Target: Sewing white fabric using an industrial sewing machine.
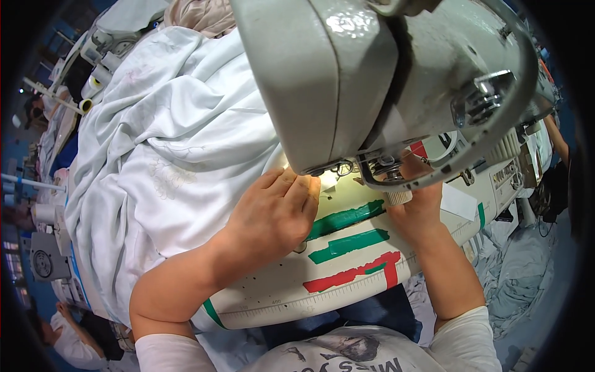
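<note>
A large white sewing machine (297,74) fills the upper middle, its lamp lighting the spot under the head. My left hand (273,208) is closed at the edge of a white embroidered fabric (180,167), its fingers pressed together beside the lit needle area. Behind the machine's front parts lies my right hand (416,208), with its fingers mostly hidden, so what it holds does not show. The needle and the presser foot are not clearly visible.
Green tape (350,245) and red tape (353,277) mark the machine bed, which has a ruler along its front edge. Thread cones (87,105) stand at far left. Grey cloth (517,279) is heaped at lower right. A person (74,335) sits at lower left.
</note>
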`<state>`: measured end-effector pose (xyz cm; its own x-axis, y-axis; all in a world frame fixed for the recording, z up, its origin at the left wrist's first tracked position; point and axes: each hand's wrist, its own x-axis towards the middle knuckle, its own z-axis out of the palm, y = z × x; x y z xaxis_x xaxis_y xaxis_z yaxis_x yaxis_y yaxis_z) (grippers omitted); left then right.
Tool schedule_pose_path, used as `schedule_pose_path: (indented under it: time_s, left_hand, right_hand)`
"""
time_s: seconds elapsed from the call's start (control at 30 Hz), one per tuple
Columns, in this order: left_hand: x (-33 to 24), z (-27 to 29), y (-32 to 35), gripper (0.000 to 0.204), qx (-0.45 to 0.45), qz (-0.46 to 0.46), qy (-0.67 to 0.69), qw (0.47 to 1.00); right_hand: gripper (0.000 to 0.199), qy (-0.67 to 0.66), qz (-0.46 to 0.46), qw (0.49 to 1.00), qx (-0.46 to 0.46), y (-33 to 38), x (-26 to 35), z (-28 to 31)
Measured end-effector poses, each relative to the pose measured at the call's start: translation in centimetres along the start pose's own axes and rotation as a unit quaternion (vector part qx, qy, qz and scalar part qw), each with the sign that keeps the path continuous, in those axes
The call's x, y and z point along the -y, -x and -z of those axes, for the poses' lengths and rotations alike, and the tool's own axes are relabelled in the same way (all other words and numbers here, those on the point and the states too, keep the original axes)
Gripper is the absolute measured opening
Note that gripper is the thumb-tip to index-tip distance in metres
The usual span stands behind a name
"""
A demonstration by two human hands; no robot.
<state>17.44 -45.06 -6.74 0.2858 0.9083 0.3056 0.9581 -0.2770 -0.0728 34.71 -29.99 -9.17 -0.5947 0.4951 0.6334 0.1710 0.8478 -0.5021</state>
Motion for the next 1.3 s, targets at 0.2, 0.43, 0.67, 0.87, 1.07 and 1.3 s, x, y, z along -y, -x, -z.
schedule_pose_path:
  time_s: [0.2, 0.43, 0.67, 0.87, 1.07, 1.3]
  left_hand:
    - [0.0, 0.3, 0.0, 0.036, 0.026, 0.026, 0.020, 0.999]
    - [10.8, 3.5, 9.0, 0.052, -0.038, 0.377, -0.002, 0.925]
    - [0.7, 10.5, 21.1, 0.028, 0.424, 0.494, -0.125, 0.749]
    - [0.6, 8.4, 11.1, 0.063, 0.053, 0.317, 0.234, 0.918]
    - [9.3, 1.9, 14.8, 0.080, 0.096, 0.548, -0.015, 0.831]
    - [4.3, 5.9, 22.8, 0.063, 0.184, 0.532, -0.147, 0.813]
  right_hand:
    - [0.015, 0.006, 0.006, 1.000, 0.012, 0.0, 0.3, 0.2]
    - [0.015, -0.019, -0.027, 0.999, 0.037, 2.3, 4.1, 2.2]
    - [0.059, -0.367, -0.244, 0.739, 0.510, 14.2, 13.0, 3.1]
    - [0.075, -0.648, -0.489, 0.463, 0.356, 18.0, 12.4, -4.2]
    - [0.062, -0.633, -0.531, 0.430, 0.364, 18.6, 16.4, -2.9]
    - [0.031, -0.567, -0.370, 0.618, 0.399, 17.8, 11.3, 13.3]
